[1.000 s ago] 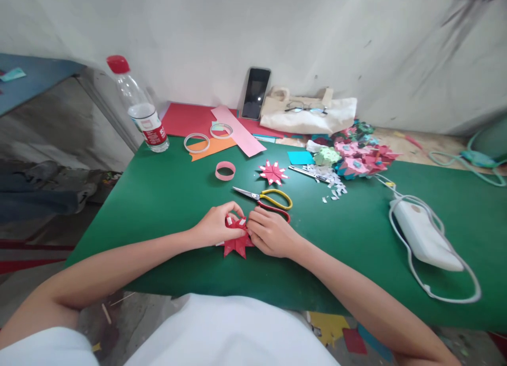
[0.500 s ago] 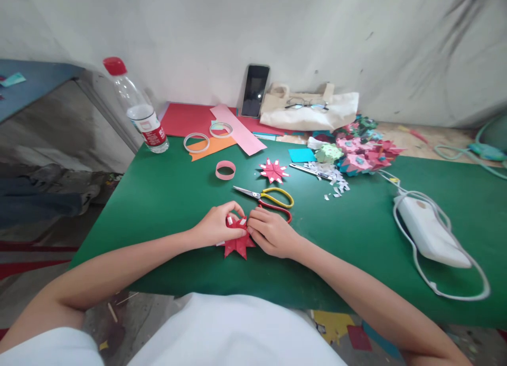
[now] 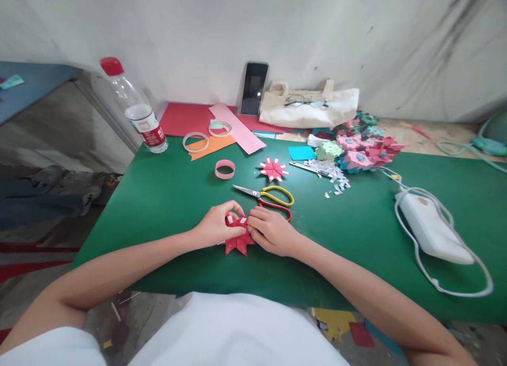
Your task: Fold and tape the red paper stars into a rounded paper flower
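A red folded paper star [image 3: 236,244] with white tabs on some points is held just above the green table [image 3: 166,207]. My left hand [image 3: 217,224] grips its left side, thumb across the front and fingers curled behind. My right hand [image 3: 273,231] pinches the star's right edge; its fingertips are partly hidden. Just beyond my hands lie scissors [image 3: 273,195] with one yellow and one red handle, blades pointing left. Farther back rests a second, pinkish-red paper star [image 3: 274,169] with white tabs on its points. A pink tape roll [image 3: 225,169] stands to its left.
Two thin rings [image 3: 195,142] lie by orange, pink and red paper. A water bottle [image 3: 146,125] stands back left. A phone [image 3: 254,88], a cloth bag [image 3: 309,110] with glasses, paper flowers [image 3: 366,152], a cutter [image 3: 311,169] and paper scraps line the back. A white corded device [image 3: 433,228] lies right.
The view has shifted slightly. Both hands keep their hold on the red paper star, whose lower points sit a little higher and less of its right side shows.
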`<state>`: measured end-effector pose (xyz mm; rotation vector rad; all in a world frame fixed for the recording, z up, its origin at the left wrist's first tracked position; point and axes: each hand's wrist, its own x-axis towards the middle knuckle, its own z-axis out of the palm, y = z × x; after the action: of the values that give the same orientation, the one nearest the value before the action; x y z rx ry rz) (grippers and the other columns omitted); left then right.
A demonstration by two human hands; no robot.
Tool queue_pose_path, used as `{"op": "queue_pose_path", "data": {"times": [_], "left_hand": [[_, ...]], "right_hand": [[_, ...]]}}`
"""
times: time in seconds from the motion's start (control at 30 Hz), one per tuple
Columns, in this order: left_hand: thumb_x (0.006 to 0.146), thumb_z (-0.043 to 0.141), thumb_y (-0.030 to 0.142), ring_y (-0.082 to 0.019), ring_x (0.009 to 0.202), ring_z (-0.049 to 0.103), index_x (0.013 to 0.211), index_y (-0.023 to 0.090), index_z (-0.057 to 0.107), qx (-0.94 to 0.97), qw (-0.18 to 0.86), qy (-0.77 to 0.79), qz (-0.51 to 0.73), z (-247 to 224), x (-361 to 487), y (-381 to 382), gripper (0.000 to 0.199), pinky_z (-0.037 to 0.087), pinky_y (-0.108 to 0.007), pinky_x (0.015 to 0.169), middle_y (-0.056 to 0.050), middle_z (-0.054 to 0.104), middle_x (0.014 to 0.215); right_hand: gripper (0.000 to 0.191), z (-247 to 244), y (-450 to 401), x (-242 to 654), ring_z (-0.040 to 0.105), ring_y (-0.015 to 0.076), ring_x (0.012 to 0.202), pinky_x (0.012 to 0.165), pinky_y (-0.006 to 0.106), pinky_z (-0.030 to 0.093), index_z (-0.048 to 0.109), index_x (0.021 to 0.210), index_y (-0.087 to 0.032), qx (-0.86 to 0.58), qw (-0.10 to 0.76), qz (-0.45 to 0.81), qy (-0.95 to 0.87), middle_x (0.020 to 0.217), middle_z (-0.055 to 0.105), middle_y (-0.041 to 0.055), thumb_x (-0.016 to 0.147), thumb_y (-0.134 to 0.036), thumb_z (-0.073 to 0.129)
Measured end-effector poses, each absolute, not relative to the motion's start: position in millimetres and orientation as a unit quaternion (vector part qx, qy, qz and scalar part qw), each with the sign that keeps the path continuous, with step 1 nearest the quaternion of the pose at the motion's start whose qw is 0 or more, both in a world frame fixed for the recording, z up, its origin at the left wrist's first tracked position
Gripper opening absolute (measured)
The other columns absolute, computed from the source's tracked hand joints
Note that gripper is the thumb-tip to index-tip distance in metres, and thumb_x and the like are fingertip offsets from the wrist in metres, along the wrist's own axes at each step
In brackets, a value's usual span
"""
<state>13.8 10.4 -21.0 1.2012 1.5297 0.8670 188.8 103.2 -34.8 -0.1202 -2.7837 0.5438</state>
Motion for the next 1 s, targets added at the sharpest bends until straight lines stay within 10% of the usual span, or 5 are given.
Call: {"op": "queue_pose_path", "data": {"times": [1.0], "left_hand": [[0.066, 0.071, 0.031, -0.009, 0.056, 0.045, 0.090, 0.018, 0.054, 0.510, 0.476, 0.625, 0.350, -24, 11, 10, 0.032, 0.038, -0.020, 0.057, 0.007, 0.056, 0.062]], "right_hand": [[0.022, -25, 113, 192, 0.046, 0.0145, 0.073, 0.069, 0.027, 0.039, 0.051, 0.085, -0.017, -0.026, 0.101, 0.280, -0.954, 0.080, 0.053, 0.0046, 0.098, -0.019, 0.033]]}}
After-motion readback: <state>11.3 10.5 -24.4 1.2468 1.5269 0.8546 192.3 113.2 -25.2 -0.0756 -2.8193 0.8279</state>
